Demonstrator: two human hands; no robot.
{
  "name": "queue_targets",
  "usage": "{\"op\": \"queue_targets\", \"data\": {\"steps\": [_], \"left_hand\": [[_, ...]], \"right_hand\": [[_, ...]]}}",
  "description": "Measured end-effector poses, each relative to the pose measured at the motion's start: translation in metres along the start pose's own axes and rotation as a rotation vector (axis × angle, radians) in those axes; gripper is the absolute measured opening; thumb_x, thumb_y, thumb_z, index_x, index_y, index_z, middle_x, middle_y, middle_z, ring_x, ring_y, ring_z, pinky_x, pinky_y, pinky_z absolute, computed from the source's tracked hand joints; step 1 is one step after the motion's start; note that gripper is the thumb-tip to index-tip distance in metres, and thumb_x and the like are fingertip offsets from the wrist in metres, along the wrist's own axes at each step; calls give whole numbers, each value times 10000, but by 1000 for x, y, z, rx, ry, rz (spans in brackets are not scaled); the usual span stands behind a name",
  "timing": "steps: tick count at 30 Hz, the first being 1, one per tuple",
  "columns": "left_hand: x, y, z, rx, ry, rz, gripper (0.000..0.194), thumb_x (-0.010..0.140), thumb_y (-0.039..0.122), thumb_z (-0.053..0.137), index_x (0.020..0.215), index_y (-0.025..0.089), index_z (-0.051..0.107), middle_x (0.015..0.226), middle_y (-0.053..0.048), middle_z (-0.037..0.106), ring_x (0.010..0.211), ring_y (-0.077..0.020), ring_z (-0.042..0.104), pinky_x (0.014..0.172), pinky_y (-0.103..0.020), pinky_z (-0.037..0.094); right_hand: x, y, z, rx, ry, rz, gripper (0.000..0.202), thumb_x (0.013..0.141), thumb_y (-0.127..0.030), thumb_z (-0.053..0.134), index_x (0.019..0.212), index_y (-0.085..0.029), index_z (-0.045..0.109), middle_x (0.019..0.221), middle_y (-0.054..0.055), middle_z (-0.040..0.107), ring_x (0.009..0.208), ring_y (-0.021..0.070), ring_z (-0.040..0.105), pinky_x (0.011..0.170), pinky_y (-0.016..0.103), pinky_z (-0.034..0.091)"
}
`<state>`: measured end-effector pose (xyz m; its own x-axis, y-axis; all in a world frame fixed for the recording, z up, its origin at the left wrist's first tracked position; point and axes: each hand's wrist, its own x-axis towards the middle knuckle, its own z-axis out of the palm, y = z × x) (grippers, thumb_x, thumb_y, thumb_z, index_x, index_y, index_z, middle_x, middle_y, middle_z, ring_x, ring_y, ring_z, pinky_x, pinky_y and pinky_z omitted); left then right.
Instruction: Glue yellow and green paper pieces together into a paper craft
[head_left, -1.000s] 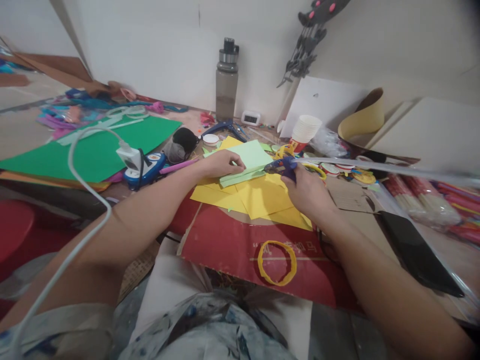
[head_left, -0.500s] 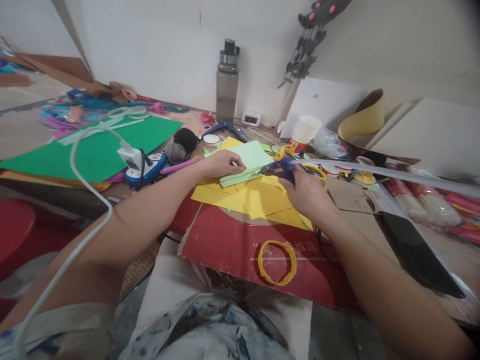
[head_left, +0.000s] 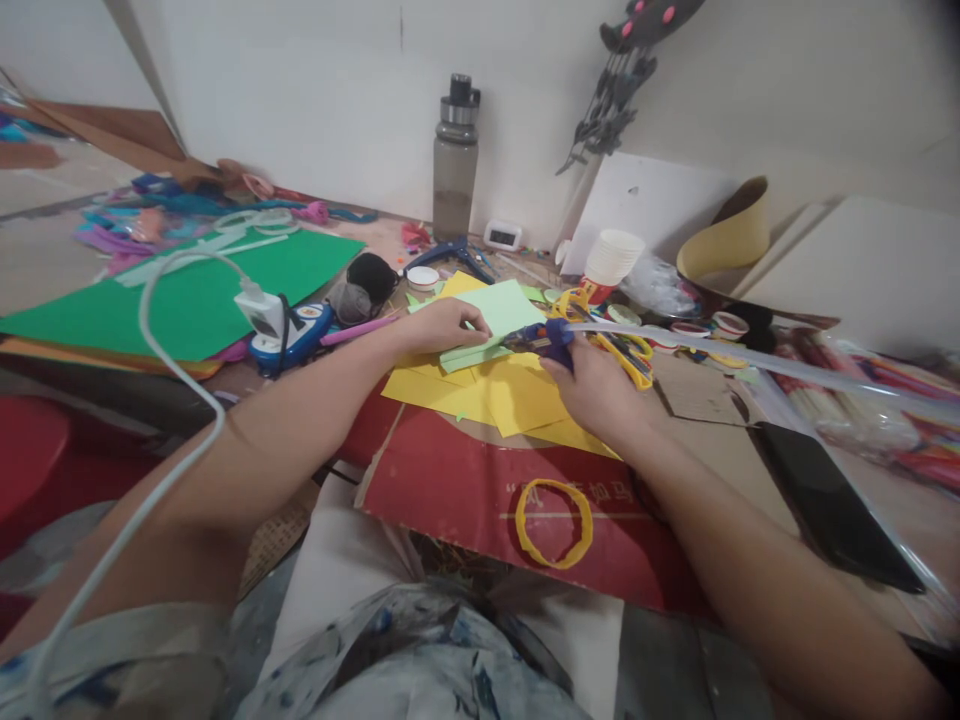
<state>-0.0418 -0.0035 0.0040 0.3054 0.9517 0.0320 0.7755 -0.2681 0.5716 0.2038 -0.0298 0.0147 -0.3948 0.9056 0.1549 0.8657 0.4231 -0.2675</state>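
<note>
A pale green paper point(head_left: 504, 303) lies on several yellow sheets point(head_left: 525, 395) in the middle. My left hand point(head_left: 450, 326) rests on the paper's left part, its fingers curled together and pressing near the folded edge. From the right, my right hand point(head_left: 596, 385) is wrapped round a blue glue gun point(head_left: 553, 342), with a long clear glue stick point(head_left: 712, 345) sticking out behind it. The gun's dark tip is over the green paper, close to my left fingertips. Yellow scissors point(head_left: 630, 358) lie just beyond my right hand. A yellow ring point(head_left: 555, 567) sits on the red board point(head_left: 442, 480).
A dark bottle point(head_left: 454, 165) stands against the wall beside a small white clock point(head_left: 503, 236). Paper cups point(head_left: 613, 262) are behind the scissors. Green sheets point(head_left: 225, 310), a plug adapter point(head_left: 259, 310) and its white cable are left; a black phone-like object point(head_left: 840, 510) is right.
My right hand and the glue gun have moved a little to the left along the green paper, showing more of the yellow scissors. My left hand has barely moved.
</note>
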Motion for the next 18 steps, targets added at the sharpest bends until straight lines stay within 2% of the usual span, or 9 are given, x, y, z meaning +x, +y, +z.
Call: {"op": "queue_targets", "data": {"steps": [4, 9, 12, 18], "left_hand": [[-1, -1, 0, -9, 3, -2, 253, 822, 333, 599, 953, 167, 739, 1062, -56, 747, 918, -172, 654, 833, -272, 451], [-1, -1, 1, -20, -5, -15, 278, 837, 341, 591, 986, 158, 739, 1085, -73, 744, 939, -185, 652, 848, -295, 452], [0, -1, 1, -13, -2, -21, 283, 838, 346, 596, 993, 160, 743, 1066, -70, 746, 936, -184, 650, 841, -293, 450], [0, -4, 2, -27, 23, -2, 248, 830, 340, 616, 955, 168, 744, 1033, -60, 748, 916, -177, 647, 813, -283, 446]], "right_hand": [[-2, -3, 0, 55, -42, -30, 386, 952, -350, 475, 1251, -125, 568, 1155, 182, 694, 1034, 316, 654, 816, 361, 474], [2, 12, -9, -27, 21, 64, 371, 943, -330, 482, 1226, -113, 580, 1068, 205, 704, 974, 342, 666, 779, 388, 472], [3, 15, -11, -50, 46, 48, 330, 943, -308, 482, 1188, -113, 586, 1046, 210, 701, 962, 341, 665, 778, 393, 470], [0, 12, -8, 110, 17, -16, 274, 913, -341, 533, 1092, -161, 635, 1000, 147, 713, 912, 291, 656, 753, 351, 470]]}}
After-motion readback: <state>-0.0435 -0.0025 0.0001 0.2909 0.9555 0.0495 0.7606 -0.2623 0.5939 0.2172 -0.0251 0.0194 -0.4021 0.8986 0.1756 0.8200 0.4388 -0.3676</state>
